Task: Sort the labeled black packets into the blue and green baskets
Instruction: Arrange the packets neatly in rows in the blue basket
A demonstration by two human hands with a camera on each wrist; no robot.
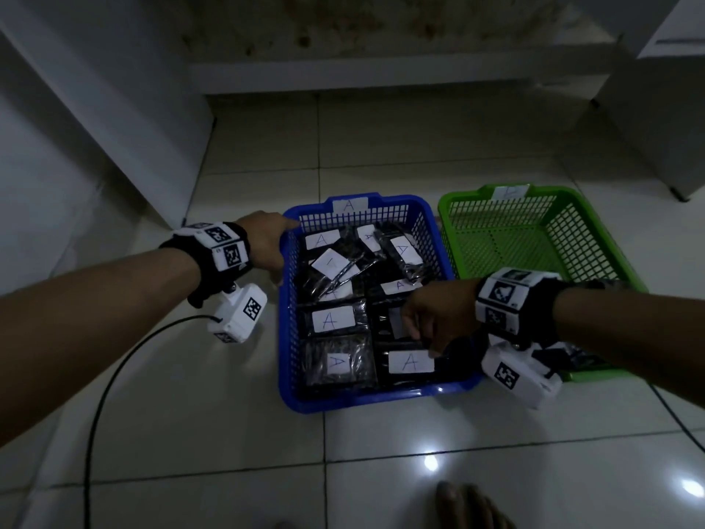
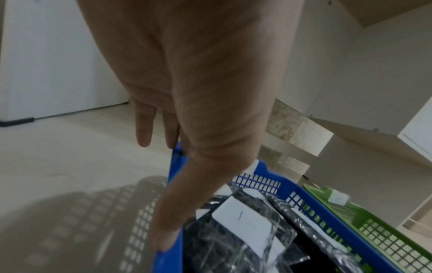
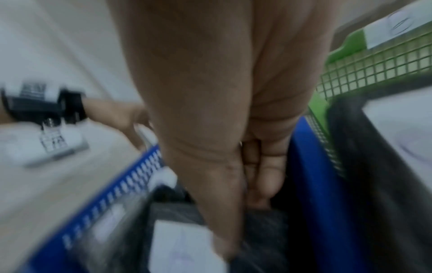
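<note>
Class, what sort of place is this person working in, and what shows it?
Probably a room in a home, working at floor level: glossy pale floor tiles, white cabinet panels, and a blue plastic mesh basket and green plastic mesh basket standing directly on the tiles.

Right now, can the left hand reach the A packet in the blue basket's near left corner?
Probably yes: the left hand rests on the blue basket rim, the A packet lies uncovered, the right hand is farther right.
</note>
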